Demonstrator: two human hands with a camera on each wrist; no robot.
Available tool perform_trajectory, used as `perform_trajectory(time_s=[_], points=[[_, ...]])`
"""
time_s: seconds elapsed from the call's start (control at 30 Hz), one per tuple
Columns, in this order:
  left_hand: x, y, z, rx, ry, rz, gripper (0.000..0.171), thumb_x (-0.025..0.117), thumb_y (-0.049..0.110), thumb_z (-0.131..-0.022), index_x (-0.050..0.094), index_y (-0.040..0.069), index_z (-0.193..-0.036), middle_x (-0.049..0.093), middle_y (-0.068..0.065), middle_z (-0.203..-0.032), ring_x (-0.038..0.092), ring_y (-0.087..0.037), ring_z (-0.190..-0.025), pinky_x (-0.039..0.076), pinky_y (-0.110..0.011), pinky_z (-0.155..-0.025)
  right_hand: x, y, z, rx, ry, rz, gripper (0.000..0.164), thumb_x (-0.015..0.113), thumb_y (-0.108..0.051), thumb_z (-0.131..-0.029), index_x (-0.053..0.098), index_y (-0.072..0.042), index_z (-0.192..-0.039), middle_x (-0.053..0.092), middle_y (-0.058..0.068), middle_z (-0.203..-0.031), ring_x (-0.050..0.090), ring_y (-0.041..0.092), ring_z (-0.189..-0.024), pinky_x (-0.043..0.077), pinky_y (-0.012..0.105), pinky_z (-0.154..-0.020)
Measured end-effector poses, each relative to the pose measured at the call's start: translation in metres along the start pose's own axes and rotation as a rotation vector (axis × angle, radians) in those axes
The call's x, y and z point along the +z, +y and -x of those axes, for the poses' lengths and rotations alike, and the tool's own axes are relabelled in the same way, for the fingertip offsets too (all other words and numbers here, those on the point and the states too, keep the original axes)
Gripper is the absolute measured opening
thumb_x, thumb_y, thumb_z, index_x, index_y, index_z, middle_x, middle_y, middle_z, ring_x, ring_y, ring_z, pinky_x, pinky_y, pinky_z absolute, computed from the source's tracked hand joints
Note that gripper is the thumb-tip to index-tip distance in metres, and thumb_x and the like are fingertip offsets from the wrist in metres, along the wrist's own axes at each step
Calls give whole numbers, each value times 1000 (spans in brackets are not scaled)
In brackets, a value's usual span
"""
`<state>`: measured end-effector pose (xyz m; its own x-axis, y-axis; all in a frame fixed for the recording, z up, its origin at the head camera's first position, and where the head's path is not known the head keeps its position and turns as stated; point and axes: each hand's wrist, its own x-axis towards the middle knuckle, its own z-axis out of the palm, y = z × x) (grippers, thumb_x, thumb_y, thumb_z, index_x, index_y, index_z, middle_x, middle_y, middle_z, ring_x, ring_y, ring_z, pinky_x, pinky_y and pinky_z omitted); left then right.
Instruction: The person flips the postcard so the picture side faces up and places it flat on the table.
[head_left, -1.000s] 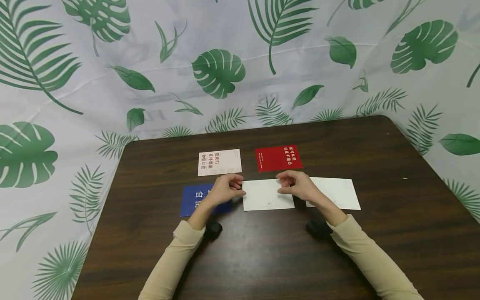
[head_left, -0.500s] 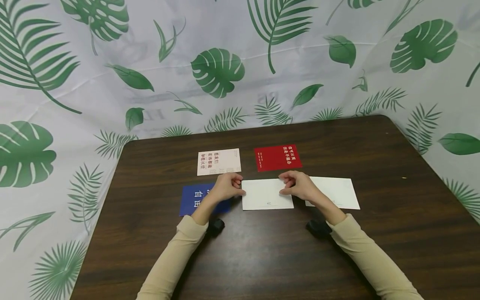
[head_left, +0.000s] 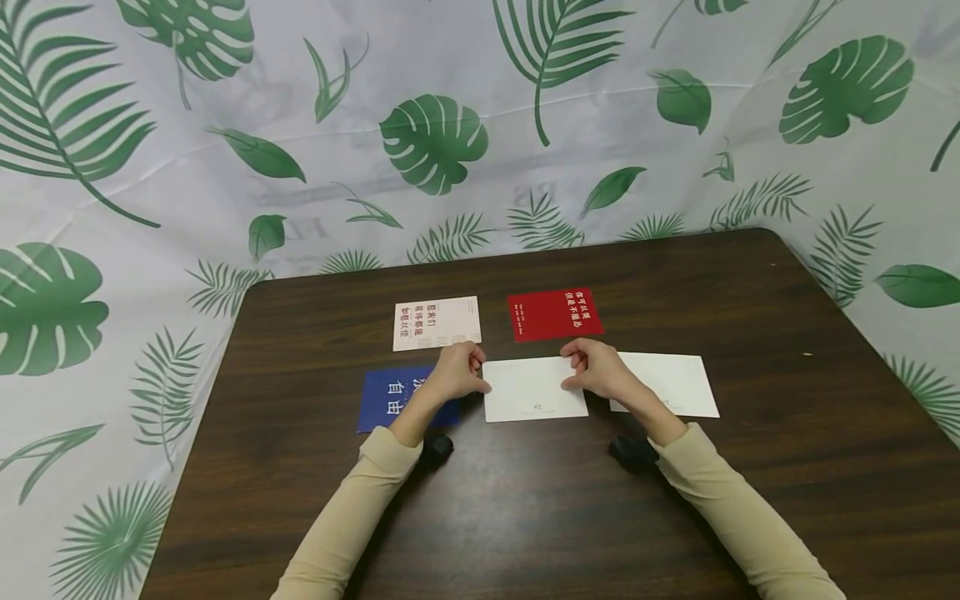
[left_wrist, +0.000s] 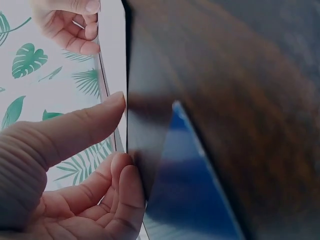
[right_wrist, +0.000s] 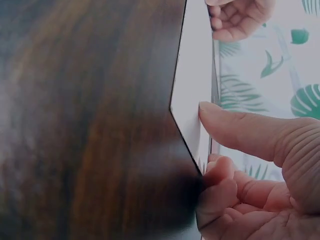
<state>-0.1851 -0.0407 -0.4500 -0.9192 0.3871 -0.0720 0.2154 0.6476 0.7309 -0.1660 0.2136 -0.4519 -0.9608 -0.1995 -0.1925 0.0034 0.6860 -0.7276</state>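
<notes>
A blank white postcard (head_left: 532,389) with a small faint mark near its front edge lies in the middle of the table in the head view. My left hand (head_left: 455,372) holds its left edge, thumb at the side and curled fingers by the far corner. At the opposite end, my right hand (head_left: 598,371) has its thumb on the card and its bent fingers at the far right corner. In the right wrist view the thumb tip presses the card's white face (right_wrist: 192,75). From the left wrist, the card (left_wrist: 114,60) appears nearly edge-on.
Partly under my left forearm lies a blue card (head_left: 378,400) with white characters. Another white card (head_left: 678,383) lies just right of my right hand. Farther back are a cream card (head_left: 435,321) and a red card (head_left: 555,315). A leaf-print curtain (head_left: 450,200) hangs behind the table (head_left: 525,517).
My right hand's fingers have drawn slightly right along the white postcard. The left forearm has shifted a little to the right. The other cards have stayed in place.
</notes>
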Motion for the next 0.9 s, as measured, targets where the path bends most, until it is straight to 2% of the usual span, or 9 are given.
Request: perform_trajectory(time_s=[0.2,0.43,0.77,0.9], points=[[-1,1,0,-3,-13,-17,39,84,-1,-60,57,-4,-87,53,-8,-73,47,-12,-63,42,-24,-63,0,-2,-1,43,8,35,42,81,-6,-70,55,4,-102,49,8,-77,45,18,-67,39,27,-59],[-1,2,1,5,-13,7,42,84,-4,-58,52,-2,-86,50,-6,-73,47,-13,-62,41,-24,-61,-1,-3,-2,67,18,80,45,81,-8,-70,53,4,-103,48,9,-78,43,19,-68,37,28,-58],[2,2,2,32,-2,26,45,81,-7,-59,47,0,-87,53,-5,-66,47,-14,-61,40,-26,-62,-2,-4,-4,88,19,68,49,82,-8,-69,45,2,-99,46,12,-81,43,20,-68,38,29,-56],[3,1,5,56,7,65,44,78,-10,-62,46,-2,-90,54,-7,-66,47,-14,-61,41,-26,-62,-3,-4,-2,95,20,51,46,81,-9,-70,44,1,-96,47,11,-78,44,20,-64,39,28,-54]])
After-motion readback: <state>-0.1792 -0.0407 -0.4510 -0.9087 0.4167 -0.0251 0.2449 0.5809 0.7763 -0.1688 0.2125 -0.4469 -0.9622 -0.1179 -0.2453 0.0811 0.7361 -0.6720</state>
